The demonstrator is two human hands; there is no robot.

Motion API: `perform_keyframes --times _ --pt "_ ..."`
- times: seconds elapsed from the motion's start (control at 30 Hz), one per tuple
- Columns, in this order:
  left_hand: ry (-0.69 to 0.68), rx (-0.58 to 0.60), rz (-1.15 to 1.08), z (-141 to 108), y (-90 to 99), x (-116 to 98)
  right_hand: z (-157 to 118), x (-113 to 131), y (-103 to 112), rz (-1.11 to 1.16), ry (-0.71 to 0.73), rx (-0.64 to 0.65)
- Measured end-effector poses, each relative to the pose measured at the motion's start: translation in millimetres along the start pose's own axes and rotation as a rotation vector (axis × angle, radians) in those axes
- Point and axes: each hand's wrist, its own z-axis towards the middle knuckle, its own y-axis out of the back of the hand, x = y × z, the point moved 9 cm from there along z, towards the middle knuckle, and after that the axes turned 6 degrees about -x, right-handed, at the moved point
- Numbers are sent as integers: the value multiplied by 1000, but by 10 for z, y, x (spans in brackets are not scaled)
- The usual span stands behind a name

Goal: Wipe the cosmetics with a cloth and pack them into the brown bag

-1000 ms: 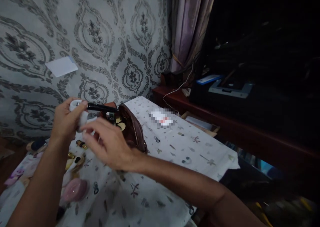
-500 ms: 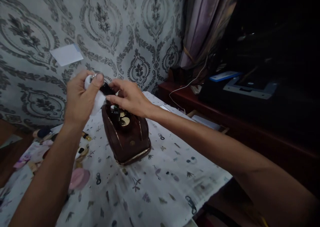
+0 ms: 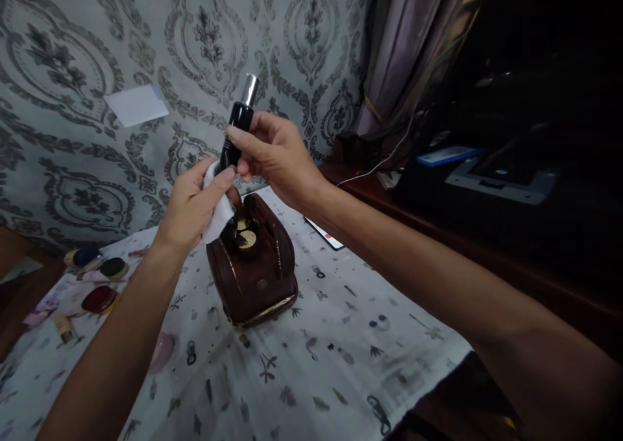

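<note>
The right hand pinches a tilted black bottle, upper frame, left of centre; the left hand grips its lower end with a white cloth. Just below, an open brown bag sits on the table.

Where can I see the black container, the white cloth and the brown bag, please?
Black container (image 3: pixel 241 115): head view, on its black body below the silver end.
White cloth (image 3: pixel 219 222): head view, on its lower part.
Brown bag (image 3: pixel 250 274): head view, on its front.
</note>
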Motion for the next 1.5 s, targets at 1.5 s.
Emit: perform_keyframes --times 1.5 --pt "382 -478 -297 -1244 478 588 -145 508 358 -601 389 133"
